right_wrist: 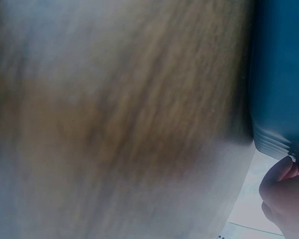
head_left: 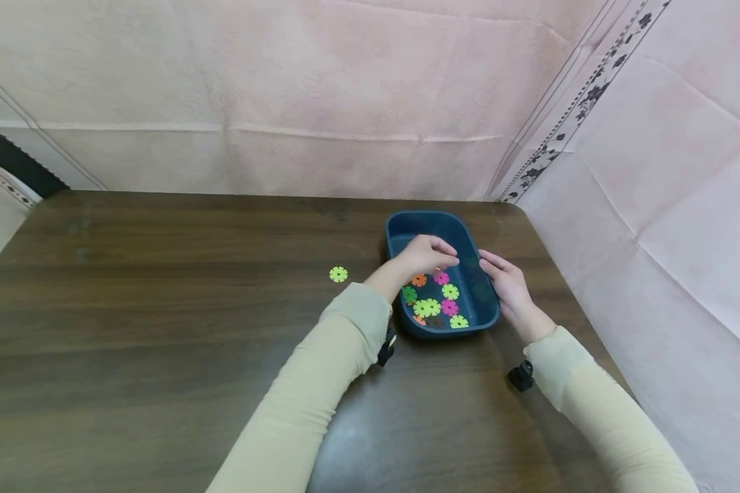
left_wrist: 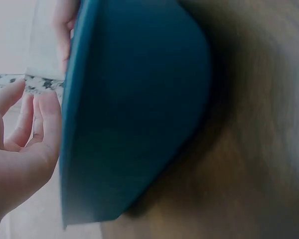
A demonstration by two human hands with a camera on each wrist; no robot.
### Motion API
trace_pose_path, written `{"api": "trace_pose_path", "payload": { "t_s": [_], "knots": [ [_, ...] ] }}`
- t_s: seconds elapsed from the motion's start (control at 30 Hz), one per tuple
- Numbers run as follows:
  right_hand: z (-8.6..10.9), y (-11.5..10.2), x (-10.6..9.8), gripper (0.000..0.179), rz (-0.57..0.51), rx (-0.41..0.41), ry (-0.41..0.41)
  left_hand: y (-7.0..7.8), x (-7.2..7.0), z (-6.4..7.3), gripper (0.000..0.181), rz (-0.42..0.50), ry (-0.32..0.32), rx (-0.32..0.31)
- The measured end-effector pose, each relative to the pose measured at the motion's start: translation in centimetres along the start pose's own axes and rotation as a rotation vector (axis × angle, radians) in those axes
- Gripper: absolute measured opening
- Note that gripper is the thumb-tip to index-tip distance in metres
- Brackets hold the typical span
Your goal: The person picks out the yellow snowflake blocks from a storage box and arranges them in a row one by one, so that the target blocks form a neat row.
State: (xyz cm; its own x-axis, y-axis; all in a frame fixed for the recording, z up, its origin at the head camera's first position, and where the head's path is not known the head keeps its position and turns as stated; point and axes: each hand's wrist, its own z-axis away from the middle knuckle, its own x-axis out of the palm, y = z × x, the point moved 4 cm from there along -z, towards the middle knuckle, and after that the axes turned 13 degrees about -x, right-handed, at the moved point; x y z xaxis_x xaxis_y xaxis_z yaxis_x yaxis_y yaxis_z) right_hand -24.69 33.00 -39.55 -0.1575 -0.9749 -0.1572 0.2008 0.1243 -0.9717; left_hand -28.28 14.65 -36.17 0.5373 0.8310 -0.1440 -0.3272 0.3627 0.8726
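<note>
A dark blue rectangular plastic bin (head_left: 490, 318) stands toward the right of the table. Flower-shaped pieces in yellow-green (head_left: 450, 292), pink (head_left: 449, 307), orange (head_left: 418, 280) and green (head_left: 410, 295) lie in its near half. Over the bin, my left hand (head_left: 425, 253) has its thumb and fingers apart, with nothing between them in the left wrist view. My right hand (head_left: 510, 287) holds the bin's right side, thumb and fingertips at the rim. One yellow-green flower piece (head_left: 338, 274) lies on the table, left of the bin.
The brown wooden table (head_left: 160, 329) spreads out to the left. Pale patterned cloth (head_left: 345, 103) hangs behind its far edge, with another cloth (head_left: 684, 205) along the right side. A small black camera (head_left: 521, 376) sits at my right wrist.
</note>
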Motion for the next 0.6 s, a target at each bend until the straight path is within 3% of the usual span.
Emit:
{"api": "trace_pose_path", "payload": {
  "t_s": [0.33,0.43,0.6],
  "knots": [
    [-0.2,0.2,0.0,0.051,-0.003,-0.012,-0.002,-1.3,1.9,-1.5,0.025,0.001,0.015,-0.047],
    [-0.1,0.3,0.0,0.051,0.002,-0.001,-0.001,-1.6,2.2,-1.8,0.026,-0.025,0.036,-0.066],
    [-0.2,0.2,0.1,0.050,-0.009,-0.004,-0.007,-1.9,2.8,-2.4,0.033,-0.097,0.010,-0.083]
  ]
}}
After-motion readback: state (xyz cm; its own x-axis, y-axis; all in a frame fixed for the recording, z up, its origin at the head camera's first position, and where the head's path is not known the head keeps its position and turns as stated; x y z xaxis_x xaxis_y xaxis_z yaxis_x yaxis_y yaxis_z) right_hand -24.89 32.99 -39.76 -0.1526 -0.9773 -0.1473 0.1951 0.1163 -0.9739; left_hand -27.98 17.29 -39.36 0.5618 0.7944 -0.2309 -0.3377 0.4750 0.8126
